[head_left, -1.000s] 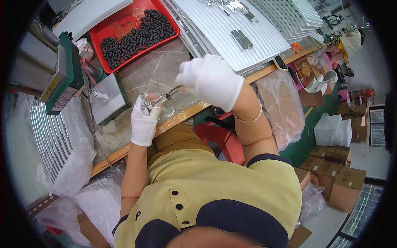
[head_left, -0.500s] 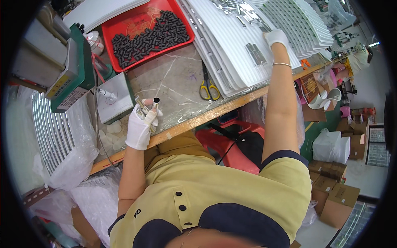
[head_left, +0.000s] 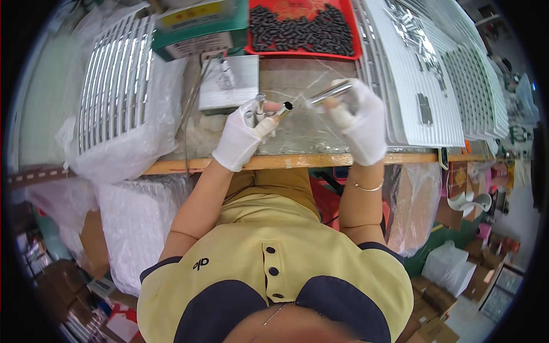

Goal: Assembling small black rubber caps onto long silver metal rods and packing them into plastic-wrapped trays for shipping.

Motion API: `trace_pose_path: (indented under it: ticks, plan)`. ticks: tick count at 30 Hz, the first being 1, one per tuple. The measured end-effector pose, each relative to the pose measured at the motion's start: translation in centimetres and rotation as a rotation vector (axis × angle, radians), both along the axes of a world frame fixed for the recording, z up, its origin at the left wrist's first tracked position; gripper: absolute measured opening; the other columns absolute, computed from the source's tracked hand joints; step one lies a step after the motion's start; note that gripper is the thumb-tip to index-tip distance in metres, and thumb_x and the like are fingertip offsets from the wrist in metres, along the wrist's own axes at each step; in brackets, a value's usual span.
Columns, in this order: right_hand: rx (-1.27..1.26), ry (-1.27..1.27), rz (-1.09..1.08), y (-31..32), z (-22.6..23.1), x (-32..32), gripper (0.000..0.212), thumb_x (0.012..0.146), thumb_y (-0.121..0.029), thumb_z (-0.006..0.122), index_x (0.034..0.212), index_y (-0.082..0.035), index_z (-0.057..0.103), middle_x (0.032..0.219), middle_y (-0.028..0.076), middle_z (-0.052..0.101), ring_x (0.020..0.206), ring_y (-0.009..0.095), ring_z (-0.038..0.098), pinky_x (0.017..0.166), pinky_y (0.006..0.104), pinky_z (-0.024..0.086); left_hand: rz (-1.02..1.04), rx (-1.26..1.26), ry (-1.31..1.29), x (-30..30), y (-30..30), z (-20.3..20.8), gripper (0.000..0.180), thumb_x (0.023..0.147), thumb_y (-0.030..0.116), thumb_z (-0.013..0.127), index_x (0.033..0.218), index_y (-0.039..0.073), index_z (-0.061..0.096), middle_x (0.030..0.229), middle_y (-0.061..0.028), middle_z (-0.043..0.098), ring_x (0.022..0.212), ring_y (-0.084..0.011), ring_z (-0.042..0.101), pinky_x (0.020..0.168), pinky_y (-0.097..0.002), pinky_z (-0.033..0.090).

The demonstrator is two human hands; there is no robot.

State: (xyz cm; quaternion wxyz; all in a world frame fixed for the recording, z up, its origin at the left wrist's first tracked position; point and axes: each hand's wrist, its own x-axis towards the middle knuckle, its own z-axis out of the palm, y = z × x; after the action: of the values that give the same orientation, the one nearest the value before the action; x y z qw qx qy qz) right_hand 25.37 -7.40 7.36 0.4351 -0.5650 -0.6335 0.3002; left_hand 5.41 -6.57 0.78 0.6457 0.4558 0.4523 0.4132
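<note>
With twelve straight ahead of the person, the left hand (head_left: pixel 239 136), in a white cloth glove with a bare fingertip showing, sits near eleven, its fingers curled round a smooth, shiny metal tube (head_left: pixel 282 112) whose round mouth is dark; further bright tubes (head_left: pixel 259 106) stick out beside it. The right hand (head_left: pixel 365 124), gloved likewise, is near one, closed round a slim polished tube (head_left: pixel 333 92), slightly blurred, its free end toward eight, apart from the left hand's tubes. At twelve lies a glossy red tray (head_left: pixel 294 7) of short black cylindrical sleeves (head_left: pixel 303 33). A box-shaped metal block (head_left: pixel 240 94) stands beyond the left hand; between ten and eleven, long chrome rods (head_left: pixel 111 86) lie parallel beside crinkled clear film (head_left: pixel 167 117). Ribbed white sheets (head_left: pixel 400 114) between one and two bear short metal pieces (head_left: pixel 424 110). Counted: one tray, one block, one tube in the right hand, at least two in the left; the sleeves are too many to count
</note>
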Motion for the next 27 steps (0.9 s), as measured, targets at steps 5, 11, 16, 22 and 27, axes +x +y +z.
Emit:
trace_pose_path:
  ticks: [5, 11, 16, 22, 27]
  plan:
    - [-0.041, -0.065, 0.162, 0.8, -1.6, -4.3, 0.020, 0.074, -0.003, 0.068, 0.093, 0.000, 0.061, 0.077, 0.008, 0.065, 0.067, 0.009, 0.062, 0.063, 0.0222, 0.049, -0.003, 0.026, 0.024, -2.1, -0.3, 0.0, 0.020, 0.084, 0.005, 0.063, 0.104, 0.002, 0.062, 0.077, -0.0003, 0.059, 0.064, -0.0053, 0.051, 0.057, -0.0198, 0.041]
    - [-0.017, 0.122, 0.211, 2.1, -4.1, -7.0, 0.024, 0.073, -0.010, 0.074, 0.093, -0.003, 0.063, 0.075, 0.006, 0.064, 0.066, 0.008, 0.059, 0.060, 0.0231, 0.049, 0.061, 0.145, 0.100, -3.6, 0.3, -1.5, 0.027, 0.080, 0.008, 0.069, 0.105, 0.002, 0.062, 0.080, -0.0001, 0.061, 0.067, -0.0044, 0.051, 0.060, -0.0201, 0.042]
    - [0.091, 0.084, 0.049, 6.3, -6.8, -8.1, 0.023, 0.074, -0.017, 0.074, 0.089, -0.003, 0.064, 0.068, 0.006, 0.062, 0.060, 0.008, 0.052, 0.059, 0.0256, 0.046, 0.573, 0.556, 0.320, -4.2, 5.2, -2.5, 0.037, 0.070, 0.015, 0.076, 0.100, 0.000, 0.061, 0.082, -0.0064, 0.066, 0.074, -0.0143, 0.061, 0.066, -0.0240, 0.046]
    - [-0.029, -0.192, 0.103, 11.2, -7.5, -10.5, 0.027, 0.073, -0.019, 0.072, 0.091, -0.001, 0.064, 0.074, 0.011, 0.064, 0.066, 0.013, 0.058, 0.066, 0.0259, 0.047, 0.281, 0.320, 0.833, -6.5, 9.8, -1.2, 0.035, 0.077, 0.024, 0.066, 0.108, 0.007, 0.061, 0.093, -0.0164, 0.066, 0.087, -0.0256, 0.064, 0.078, -0.0312, 0.048]
    - [-0.059, -0.345, 0.202, 11.1, -6.9, -12.2, 0.040, 0.071, -0.026, 0.073, 0.100, -0.001, 0.063, 0.081, 0.014, 0.065, 0.071, 0.027, 0.061, 0.069, 0.0312, 0.049, 0.416, 0.474, 0.334, -8.9, 6.8, -4.2, 0.024, 0.084, 0.014, 0.061, 0.105, 0.003, 0.057, 0.085, -0.0087, 0.066, 0.071, -0.0183, 0.062, 0.064, -0.0284, 0.049]
